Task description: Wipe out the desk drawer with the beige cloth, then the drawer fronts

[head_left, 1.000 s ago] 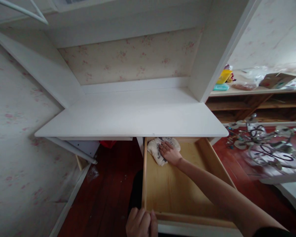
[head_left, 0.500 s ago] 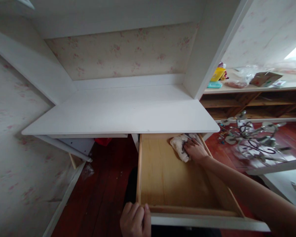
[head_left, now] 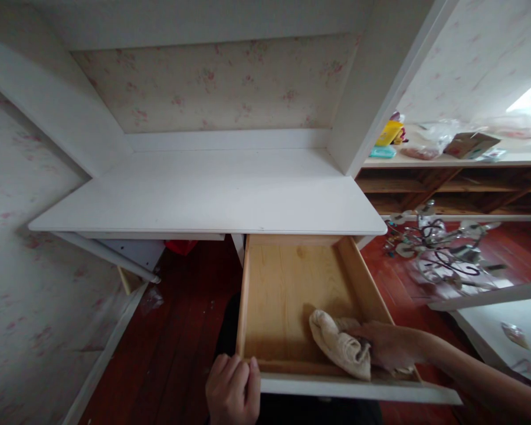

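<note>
1. Below the white worktop (head_left: 230, 195), my open wooden drawer (head_left: 269, 277) carries a beige cloth (head_left: 336, 342), bunched under my right fingers (head_left: 368, 332).
2. To my right, a chandelier (head_left: 465, 254) lies on the red-brown wooden floor (head_left: 393, 289).
3. Beyond, the shelf top (head_left: 460, 162) bears a cardboard box (head_left: 471, 145) and a clear plastic bag (head_left: 443, 133).

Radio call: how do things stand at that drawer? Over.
Left fingers curled over drawer at its front left corner. Right fingers gripping bunched cloth inside, near front right. Chandelier off right, apart from drawer.
</note>
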A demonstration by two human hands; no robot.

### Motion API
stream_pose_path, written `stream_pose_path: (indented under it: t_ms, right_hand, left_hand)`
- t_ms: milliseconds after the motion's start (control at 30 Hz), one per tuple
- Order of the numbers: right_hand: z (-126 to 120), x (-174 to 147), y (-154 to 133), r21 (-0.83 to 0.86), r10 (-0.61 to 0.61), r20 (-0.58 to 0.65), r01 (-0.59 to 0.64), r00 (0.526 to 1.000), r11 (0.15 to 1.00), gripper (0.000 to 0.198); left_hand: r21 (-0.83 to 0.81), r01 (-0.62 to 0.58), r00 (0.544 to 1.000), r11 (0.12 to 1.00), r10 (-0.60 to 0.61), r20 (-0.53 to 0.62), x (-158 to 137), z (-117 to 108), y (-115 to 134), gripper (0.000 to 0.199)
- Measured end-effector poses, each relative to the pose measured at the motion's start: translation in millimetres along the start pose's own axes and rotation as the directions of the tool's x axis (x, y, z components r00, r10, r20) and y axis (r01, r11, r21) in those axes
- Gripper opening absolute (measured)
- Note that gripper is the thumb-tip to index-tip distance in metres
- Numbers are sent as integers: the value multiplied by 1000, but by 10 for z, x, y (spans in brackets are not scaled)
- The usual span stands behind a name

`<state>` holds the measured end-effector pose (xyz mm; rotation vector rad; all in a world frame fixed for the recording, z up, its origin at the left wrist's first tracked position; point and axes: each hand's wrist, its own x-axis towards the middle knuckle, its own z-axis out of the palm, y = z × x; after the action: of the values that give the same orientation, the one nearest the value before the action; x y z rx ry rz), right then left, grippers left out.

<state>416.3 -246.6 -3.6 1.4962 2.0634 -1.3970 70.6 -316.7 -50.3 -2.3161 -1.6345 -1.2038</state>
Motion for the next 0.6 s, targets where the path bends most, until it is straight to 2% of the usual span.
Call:
stream_pose_path:
  t_ms: [67, 133, 233, 333, 500, 600]
  right_hand:
    - [-50, -73, -39, 86, -54, 69, 48, 996, 995, 33]
    - [-139, -97, -78, 121, -52, 83, 42, 995, 992, 35]
    - [-283, -74, -164, 13, -7, 35, 7, 999, 1000, 35]
    - [-337, -14, -317, -20, -55, -3, 55, 998, 998, 31]
    - [-132, 226, -618, 66, -210, 101, 204, 973, 977, 37]
    - [86, 468, -795, 135, -231, 56, 222, 971, 966, 33]
  left_hand:
    - [9, -12, 1000, 1000, 12, -3, -9, 0, -6, 32]
    - [10, -17, 1000, 1000, 17, -1, -13, -2, -12, 32]
    - [3, -12, 1000, 1000, 12, 4, -9, -8, -13, 33]
    - [17, 1, 1000, 1000, -1, -7, -2, -10, -6, 34]
    - [35, -9, 1000, 999, 9, -20, 4, -6, 12, 34]
    - [25, 8, 1000, 1000, -8, -18, 3, -4, 22, 35]
